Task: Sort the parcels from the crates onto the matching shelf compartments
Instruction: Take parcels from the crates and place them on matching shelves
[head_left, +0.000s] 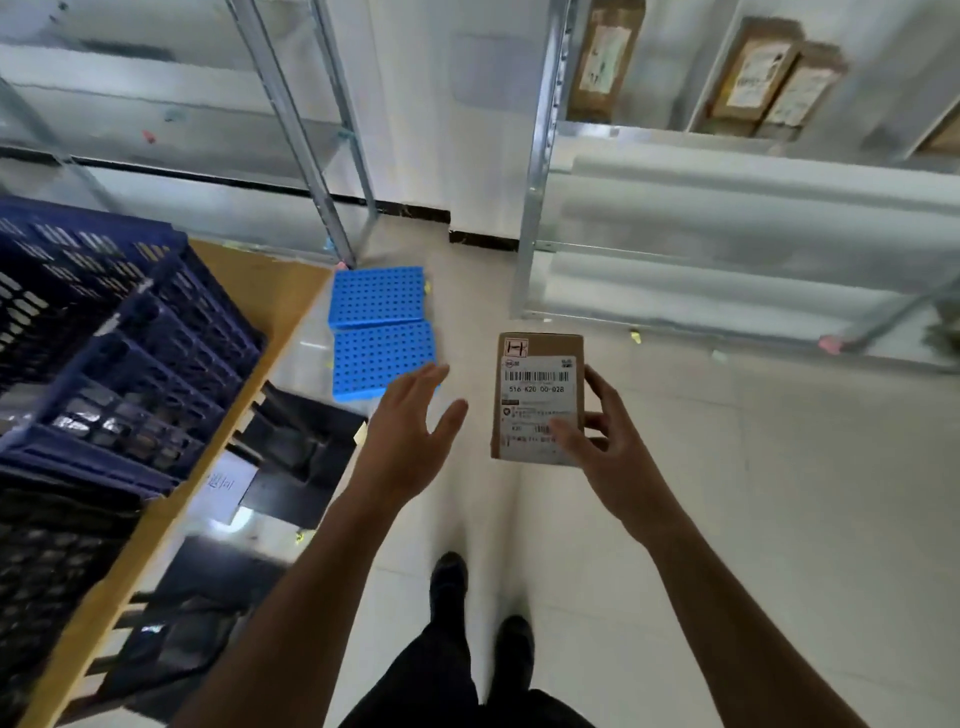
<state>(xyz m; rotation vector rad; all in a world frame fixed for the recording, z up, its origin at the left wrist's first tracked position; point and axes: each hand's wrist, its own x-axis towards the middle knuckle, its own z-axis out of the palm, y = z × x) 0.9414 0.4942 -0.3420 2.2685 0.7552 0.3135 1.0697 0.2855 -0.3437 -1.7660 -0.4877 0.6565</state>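
My right hand (605, 441) grips a small brown cardboard parcel (537, 384) by its right edge and lower corner, holding it upright above the floor. Its white label shows a barcode, the code 516 K20 00-028 and a red-framed mark at the top left. My left hand (410, 423) hovers open just left of the parcel, fingers spread, touching nothing. Dark blue crates (119, 332) stand stacked on the left. A metal shelf unit (535, 208) rises on the right, with brown parcels (605, 57) standing in its upper compartments.
Two bright blue perforated panels (382, 332) lie on the pale tiled floor ahead. A second metal rack (311, 135) stands at the back left. The crates sit on a wooden board (249, 291) beside black items. My feet (449, 582) are below.
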